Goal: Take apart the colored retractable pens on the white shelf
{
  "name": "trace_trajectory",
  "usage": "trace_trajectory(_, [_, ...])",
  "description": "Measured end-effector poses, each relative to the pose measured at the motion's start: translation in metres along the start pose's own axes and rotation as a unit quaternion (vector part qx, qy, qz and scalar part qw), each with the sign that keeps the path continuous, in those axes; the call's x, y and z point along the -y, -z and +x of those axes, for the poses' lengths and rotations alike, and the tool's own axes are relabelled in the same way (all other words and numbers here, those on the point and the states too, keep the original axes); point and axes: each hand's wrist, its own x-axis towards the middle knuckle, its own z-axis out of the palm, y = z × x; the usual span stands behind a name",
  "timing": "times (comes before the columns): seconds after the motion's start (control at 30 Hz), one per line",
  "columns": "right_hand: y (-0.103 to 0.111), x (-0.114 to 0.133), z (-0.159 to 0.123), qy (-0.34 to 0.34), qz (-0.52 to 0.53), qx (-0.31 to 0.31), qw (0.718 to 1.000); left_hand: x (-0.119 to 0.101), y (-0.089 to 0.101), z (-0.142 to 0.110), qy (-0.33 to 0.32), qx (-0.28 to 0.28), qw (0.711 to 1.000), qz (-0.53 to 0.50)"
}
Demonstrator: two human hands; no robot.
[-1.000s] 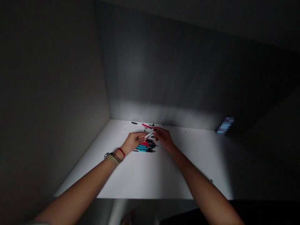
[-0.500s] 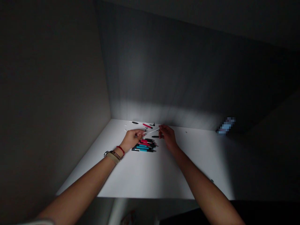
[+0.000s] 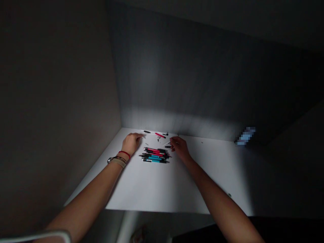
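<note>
Nearest me, on the close side of the row of pens (image 3: 155, 156), lay a bare stretch of white tabletop (image 3: 152, 189), with a small greenish object (image 3: 230, 194) off to the right beside the person's forearm. A red bracelet (image 3: 125, 154) circled the left wrist, left of the row. The pens themselves, red and blue with black grips, lay side by side in full sight; half a second earlier the left hand (image 3: 131, 143) had covered their left end. It had since slid away to the far left of the row, thumb and forefinger drawn almost together at a pale sliver (image 3: 143, 136), though I could not tell whether they gripped it or merely touched it. That left the white pen barrel (image 3: 165, 143) to the right hand (image 3: 178, 146) alone, its fingers pinched on one end just beyond the row's right end, so the two hands were now busy with separate parts. A black pen part (image 3: 167, 146) lay just below the barrel, between it and the row. Farther beyond the row were small dark bits (image 3: 158, 138), a red pen barrel (image 3: 160, 135) and a black grip (image 3: 146, 131), then the grey panel (image 3: 164, 84).
</note>
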Motion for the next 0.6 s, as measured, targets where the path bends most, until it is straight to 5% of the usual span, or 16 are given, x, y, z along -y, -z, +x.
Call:
trace_trajectory(0.2, [-0.001, 0.002, -0.001, -0.008, 0.009, 0.011, 1.0, -0.01, 0.004, -0.004, -0.005, -0.018, 1.0, 0.022])
trace_trajectory(0.4, [0.0, 0.001, -0.001, -0.018, 0.02, 0.009, 1.0, -0.003, -0.002, -0.002, 0.078, -0.013, 0.997, 0.017])
trace_trajectory(0.6, [-0.001, -0.008, -0.002, -0.027, -0.033, 0.057, 0.997, 0.005, -0.01, 0.001, -0.004, -0.019, 1.0, 0.017])
